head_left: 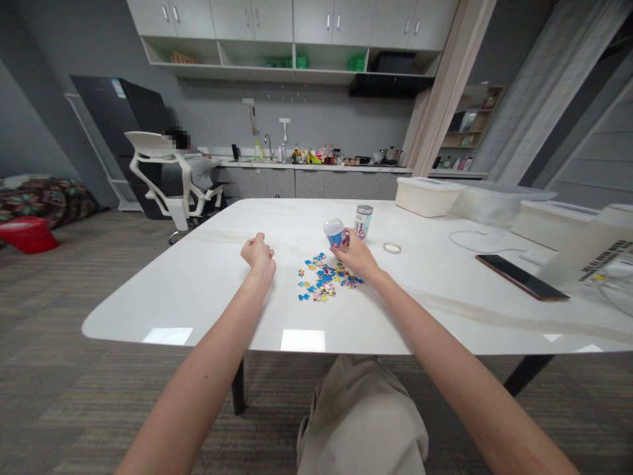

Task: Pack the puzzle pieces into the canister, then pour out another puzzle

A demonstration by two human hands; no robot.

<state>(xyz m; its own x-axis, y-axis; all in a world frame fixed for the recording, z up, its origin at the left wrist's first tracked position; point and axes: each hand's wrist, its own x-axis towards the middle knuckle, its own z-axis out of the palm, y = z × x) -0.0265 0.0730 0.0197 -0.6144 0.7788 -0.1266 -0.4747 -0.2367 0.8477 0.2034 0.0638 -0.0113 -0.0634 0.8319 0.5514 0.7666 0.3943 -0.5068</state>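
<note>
My right hand (353,254) is wrapped round a small clear jar (334,229) with a blue printed picture on its side, and tilts it over the table. Below it lies a loose heap of jigsaw puzzle pieces (325,280), mostly blue with some yellow and pink. My left hand (258,253) is closed in a loose fist on the tabletop, left of the heap; nothing shows between its fingers. Just behind my right hand stands a printed can (364,223) with a silver lid. A round ring-like lid (392,248) lies flat to its right.
The white table (188,290) has lidded storage boxes (428,196) at the back right. A dark phone (521,277), a white cable (465,237) and a white bag (593,247) are on the right. A person (198,168) sits in a white-framed chair (180,171) beyond the table, at left.
</note>
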